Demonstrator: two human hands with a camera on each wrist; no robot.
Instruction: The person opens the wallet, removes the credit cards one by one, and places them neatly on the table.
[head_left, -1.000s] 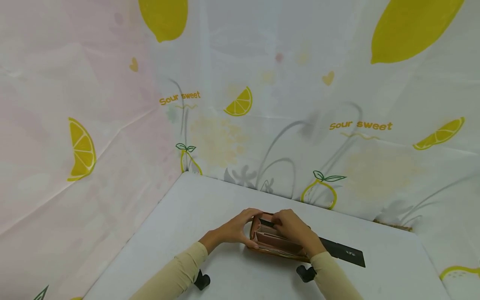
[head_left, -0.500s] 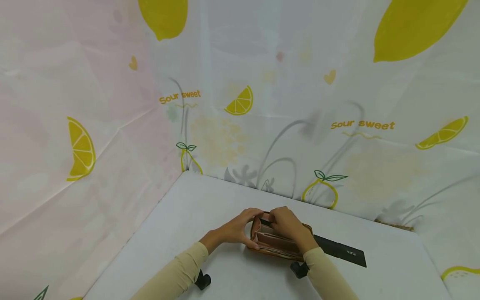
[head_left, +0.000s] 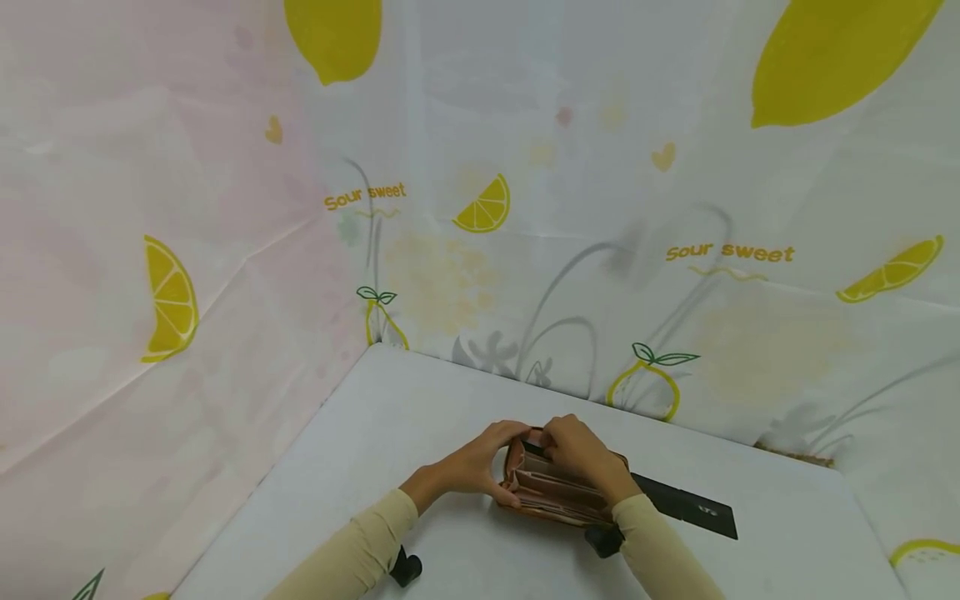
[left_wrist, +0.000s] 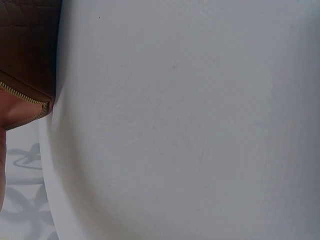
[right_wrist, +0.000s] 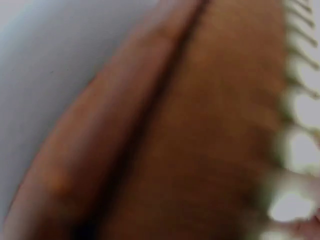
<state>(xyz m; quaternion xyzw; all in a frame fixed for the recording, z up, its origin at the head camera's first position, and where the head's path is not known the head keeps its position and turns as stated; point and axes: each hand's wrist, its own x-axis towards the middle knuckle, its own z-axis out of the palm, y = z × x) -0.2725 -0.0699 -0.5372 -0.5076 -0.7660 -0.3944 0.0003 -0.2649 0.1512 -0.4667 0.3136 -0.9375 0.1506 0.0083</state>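
A brown zip-around wallet [head_left: 555, 487] lies unzipped before me in the head view, its pink pleated compartments facing up. My left hand [head_left: 472, 462] grips its left end, thumb at the near edge and fingers at the far edge. My right hand [head_left: 581, 454] reaches over from the right, fingers curled down into the back compartment around a thin black card [head_left: 533, 449]; the fingertips are hidden. The left wrist view catches one zipped corner of the wallet [left_wrist: 30, 60]. Brown leather and metal zipper teeth [right_wrist: 300, 105] fill much of the blurred right wrist view.
A long flat black sleeve [head_left: 693, 508] with pale lettering lies to the right of the wallet on the white table [head_left: 420, 392]. Lemon-printed sheets [head_left: 525, 275] rise behind the table and on its left. Black devices [head_left: 406, 568] hang under both wrists.
My right hand has shifted slightly left along the wallet, baring more of its right end. The left hand keeps its grip, and the head view has moved a little.
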